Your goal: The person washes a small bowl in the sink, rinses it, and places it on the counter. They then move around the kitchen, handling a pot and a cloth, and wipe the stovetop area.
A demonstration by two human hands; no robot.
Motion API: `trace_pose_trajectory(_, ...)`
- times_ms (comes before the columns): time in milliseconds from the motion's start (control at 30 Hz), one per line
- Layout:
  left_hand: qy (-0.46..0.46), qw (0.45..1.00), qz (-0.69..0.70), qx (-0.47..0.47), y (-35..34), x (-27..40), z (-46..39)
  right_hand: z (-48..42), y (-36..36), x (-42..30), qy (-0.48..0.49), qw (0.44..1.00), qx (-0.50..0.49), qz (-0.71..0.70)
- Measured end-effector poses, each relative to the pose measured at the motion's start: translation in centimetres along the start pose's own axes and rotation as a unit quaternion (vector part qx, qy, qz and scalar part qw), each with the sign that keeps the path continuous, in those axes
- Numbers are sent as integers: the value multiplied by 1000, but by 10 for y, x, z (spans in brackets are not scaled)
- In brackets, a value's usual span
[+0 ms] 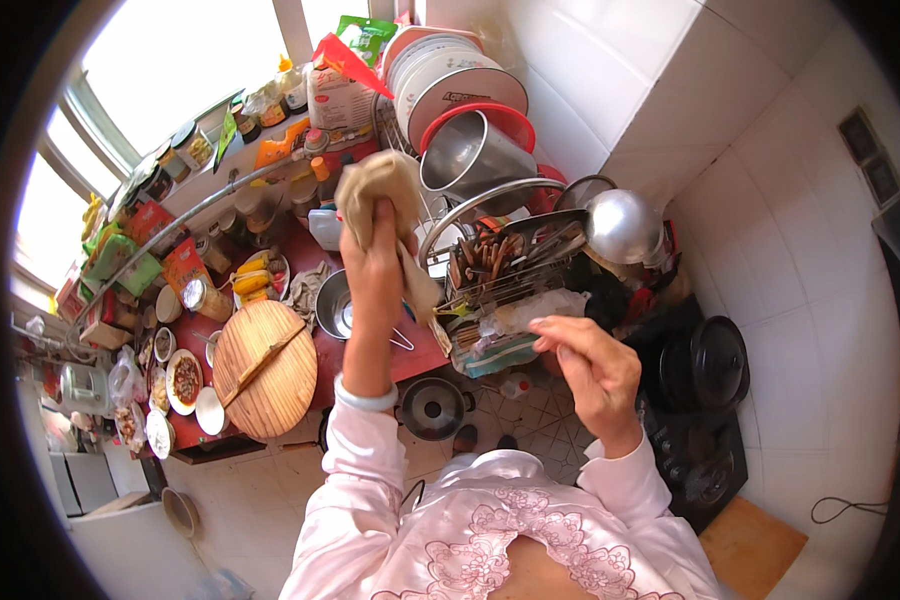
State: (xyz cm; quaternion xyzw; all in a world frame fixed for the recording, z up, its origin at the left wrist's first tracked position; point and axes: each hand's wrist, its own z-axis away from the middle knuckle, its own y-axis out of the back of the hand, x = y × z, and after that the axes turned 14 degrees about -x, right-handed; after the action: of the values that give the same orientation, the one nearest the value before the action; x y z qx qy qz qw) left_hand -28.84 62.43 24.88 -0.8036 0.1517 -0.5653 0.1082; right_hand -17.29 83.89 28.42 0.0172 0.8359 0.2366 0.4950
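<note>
My left hand is raised over the red tabletop, gripping a bunched beige cloth. One end of the cloth hangs down past the wrist side, beside the utensil rack. My right hand is held in the air with loosely bent fingers and nothing visible in it. Below and left of it is a clear plastic bag by a wire basket of utensils. Partly behind my left forearm sits a metal pan. A round wooden board with a wooden stick across it lies to the left.
Plates and a steel pot stand in a rack at the back. Bowls and a dish of food crowd the table's left. A black lidded pot is near the right wall. On the floor rests a wide pan.
</note>
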Motion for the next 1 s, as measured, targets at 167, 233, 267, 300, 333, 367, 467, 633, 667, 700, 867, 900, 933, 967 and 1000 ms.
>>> trace_pose_trajectory(167,-106,955,-273,-58,12,-38,-99,53,13,26,-164,981,89,-55)
trace_pose_trajectory(233,-88,862,-492,-83,7,-47,-118,69,14,32,-172,980,96,-13)
trace_pose_trajectory(267,-36,858,-492,-140,6,-48,-125,78,14,34,-184,977,110,-17)
trace_pose_trajectory(300,9,849,-490,-197,5,-48,-133,90,15,36,-192,973,124,-16)
trace_pose_trajectory(333,72,876,-421,-223,0,-44,-135,103,19,39,-201,969,141,-11)
trace_pose_trajectory(367,137,892,-353,-247,-1,-42,-135,117,22,44,-207,966,156,-7)
trace_pose_trajectory(467,100,880,-361,-291,18,-57,-143,159,32,53,-255,944,210,2)
trace_pose_trajectory(633,75,848,-466,-241,45,-55,-140,211,91,86,-289,898,319,90)
trace_pose_trajectory(667,51,863,-450,-223,36,-51,-130,225,116,99,-319,875,341,124)
trace_pose_trajectory(700,27,878,-433,-205,27,-46,-120,239,144,116,-324,853,368,180)
trace_pose_trajectory(867,-184,814,-550,-27,-22,-8,-40,277,262,176,-416,722,312,456)
trace_pose_trajectory(900,-157,862,-481,37,-50,-3,-12,279,272,185,-444,715,289,456)
trace_pose_trajectory(933,-202,867,-454,32,-65,4,6,278,279,194,-469,711,265,452)
trace_pose_trajectory(967,-209,861,-464,21,-72,3,22,278,284,201,-494,704,242,449)
trace_pose_trajectory(1000,-219,851,-477,11,-75,2,39,274,290,209,-492,715,216,447)
